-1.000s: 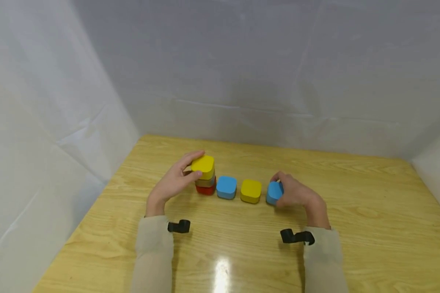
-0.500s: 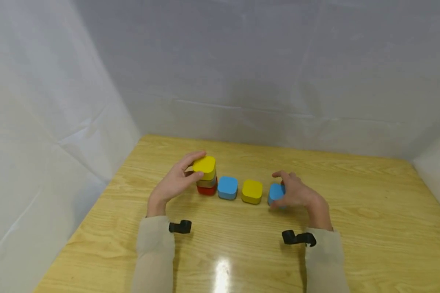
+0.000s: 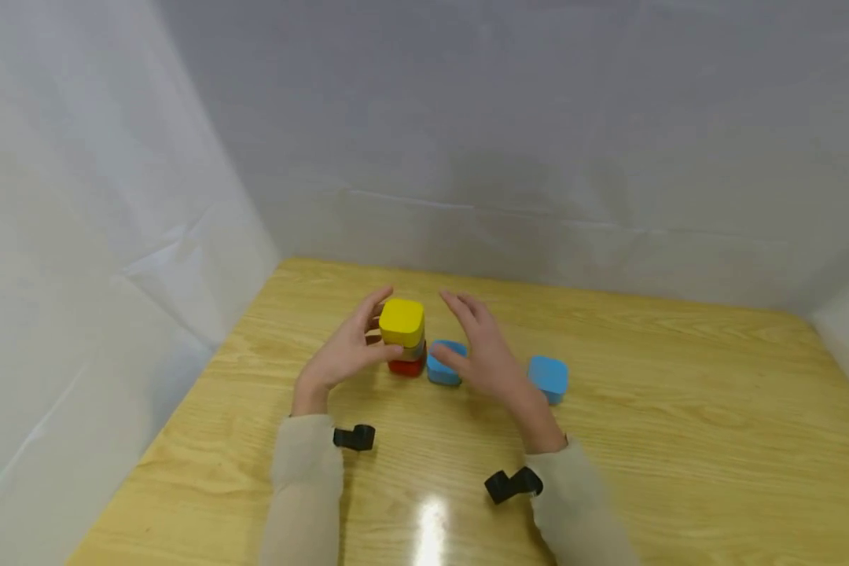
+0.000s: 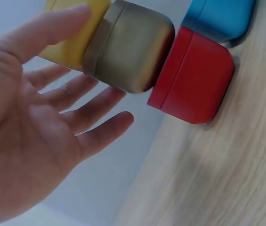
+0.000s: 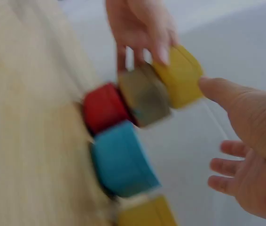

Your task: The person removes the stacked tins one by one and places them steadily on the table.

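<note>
Left hand (image 3: 339, 358) steadies the stack (image 3: 404, 339) near the tabletop's (image 3: 679, 440) far edge, fingers open; right hand (image 3: 484, 354) (empty, open) hovers beside it.

A test booth, not a home, plain white sheets (image 3: 467, 141) all around, one bare wooden table (image 3: 679, 440), little toy blocks (image 3: 548, 377)
</note>
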